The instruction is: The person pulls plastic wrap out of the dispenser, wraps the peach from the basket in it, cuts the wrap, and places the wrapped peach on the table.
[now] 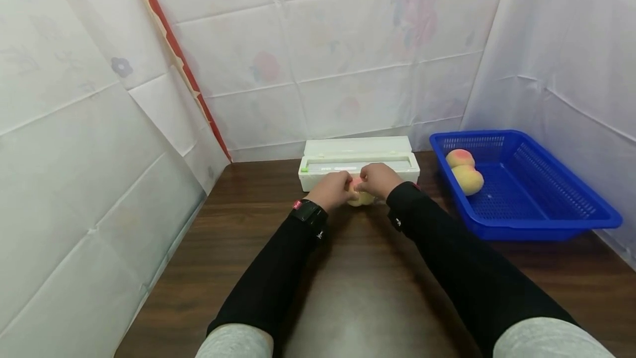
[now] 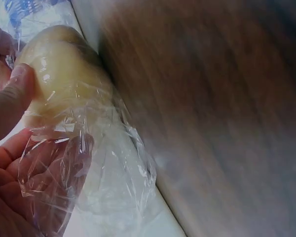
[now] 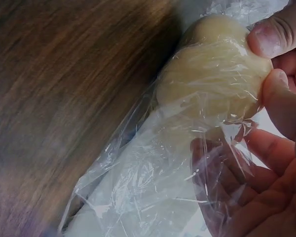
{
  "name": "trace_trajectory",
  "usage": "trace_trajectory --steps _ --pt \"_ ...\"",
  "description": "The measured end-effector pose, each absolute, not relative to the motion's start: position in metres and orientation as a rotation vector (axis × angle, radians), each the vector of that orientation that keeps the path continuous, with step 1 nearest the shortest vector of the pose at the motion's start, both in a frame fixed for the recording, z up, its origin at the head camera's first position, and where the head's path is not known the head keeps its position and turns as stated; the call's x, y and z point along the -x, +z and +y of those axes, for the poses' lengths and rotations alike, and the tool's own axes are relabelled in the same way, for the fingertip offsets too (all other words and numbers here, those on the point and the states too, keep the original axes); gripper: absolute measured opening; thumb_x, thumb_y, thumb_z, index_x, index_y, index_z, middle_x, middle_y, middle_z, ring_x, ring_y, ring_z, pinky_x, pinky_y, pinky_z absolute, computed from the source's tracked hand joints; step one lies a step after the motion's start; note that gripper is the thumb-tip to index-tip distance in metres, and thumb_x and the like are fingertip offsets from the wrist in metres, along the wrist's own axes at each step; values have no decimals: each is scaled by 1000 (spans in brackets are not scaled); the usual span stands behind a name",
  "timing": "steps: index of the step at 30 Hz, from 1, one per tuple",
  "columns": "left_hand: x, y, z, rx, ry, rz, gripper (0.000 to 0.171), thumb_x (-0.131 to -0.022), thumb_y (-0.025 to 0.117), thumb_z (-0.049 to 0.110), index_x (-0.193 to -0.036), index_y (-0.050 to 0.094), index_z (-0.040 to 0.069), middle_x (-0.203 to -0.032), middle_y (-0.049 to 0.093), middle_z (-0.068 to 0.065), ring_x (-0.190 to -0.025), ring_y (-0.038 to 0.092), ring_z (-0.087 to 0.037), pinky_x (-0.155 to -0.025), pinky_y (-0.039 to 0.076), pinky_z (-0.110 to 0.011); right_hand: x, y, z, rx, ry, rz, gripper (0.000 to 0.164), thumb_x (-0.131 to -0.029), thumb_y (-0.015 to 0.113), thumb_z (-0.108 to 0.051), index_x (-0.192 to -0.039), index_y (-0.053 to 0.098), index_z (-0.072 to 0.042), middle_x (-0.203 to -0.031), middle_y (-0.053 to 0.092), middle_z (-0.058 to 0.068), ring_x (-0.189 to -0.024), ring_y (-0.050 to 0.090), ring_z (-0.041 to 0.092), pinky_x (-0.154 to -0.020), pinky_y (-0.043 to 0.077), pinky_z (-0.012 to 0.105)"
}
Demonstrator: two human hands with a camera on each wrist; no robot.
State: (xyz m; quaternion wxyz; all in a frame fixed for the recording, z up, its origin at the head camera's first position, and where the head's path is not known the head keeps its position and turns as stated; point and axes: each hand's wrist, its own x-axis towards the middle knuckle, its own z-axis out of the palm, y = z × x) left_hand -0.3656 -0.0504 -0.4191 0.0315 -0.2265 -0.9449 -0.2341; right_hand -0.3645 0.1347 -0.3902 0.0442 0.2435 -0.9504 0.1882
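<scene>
A yellow peach (image 1: 361, 199) with a pink top is between my two hands, just in front of a white cling film dispenser (image 1: 310, 182). Clear cling film (image 2: 123, 163) covers the peach and hangs off it in loose, wrinkled folds. My left hand (image 1: 330, 190) holds the peach from the left, its thumb (image 2: 20, 86) pressing the side. From the right, my right hand (image 1: 380, 180) grips it, with the thumb (image 3: 281, 98) against the fruit and the fingers behind loose film. Two rounded lobes show; one peach or two, I cannot tell.
The dispenser's lid (image 1: 358, 145) stands raised near the back wall (image 1: 318, 65). At the right, a blue plastic basket (image 1: 534, 224) holds two peaches (image 1: 468, 179) at its left side. Dark wooden table (image 1: 223, 247) surface lies around the forearms.
</scene>
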Motion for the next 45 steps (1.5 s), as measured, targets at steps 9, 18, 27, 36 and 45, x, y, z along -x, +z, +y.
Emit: trace_trajectory --steps 9,18,27,36,45 --pt "347 -419 -43 693 -440 -2884 25 -96 80 36 -94 68 14 -81 65 1 -75 59 -16 -69 49 -32 355 -396 138 -718 599 -2914 28 -95 80 -28 -96 69 -2 -88 69 10 -79 58 24 -75 47 38" --pt "360 -424 -93 328 -713 -2586 35 -103 68 35 -129 74 12 -130 74 -9 -124 68 -29 -108 53 -47 349 -412 143 -732 640 -2893 32 -91 85 -28 -101 66 -4 -89 67 8 -79 57 23 -75 47 39" --pt "378 -447 -132 -64 -1194 -2490 69 -99 76 42 -153 52 7 -148 59 -18 -134 59 -37 -109 51 -54 341 -417 149 -714 780 -2841 31 -93 83 -24 -114 73 -4 -110 75 12 -101 68 29 -92 54 47" --pt "376 -446 -131 -69 -1167 -2577 64 -101 74 38 -151 56 4 -151 59 -21 -141 55 -40 -116 47 -55 336 -408 145 -598 794 -2751 39 -105 66 -26 -135 70 -1 -126 67 19 -117 64 35 -103 53 52" --pt "370 -443 -137 -86 -1231 -2552 57 -98 79 34 -145 62 6 -142 65 -17 -129 64 -35 -105 54 -50 342 -381 88 -858 627 -2737 29 -109 59 -16 -133 71 -5 -130 69 16 -121 66 32 -104 54 47"
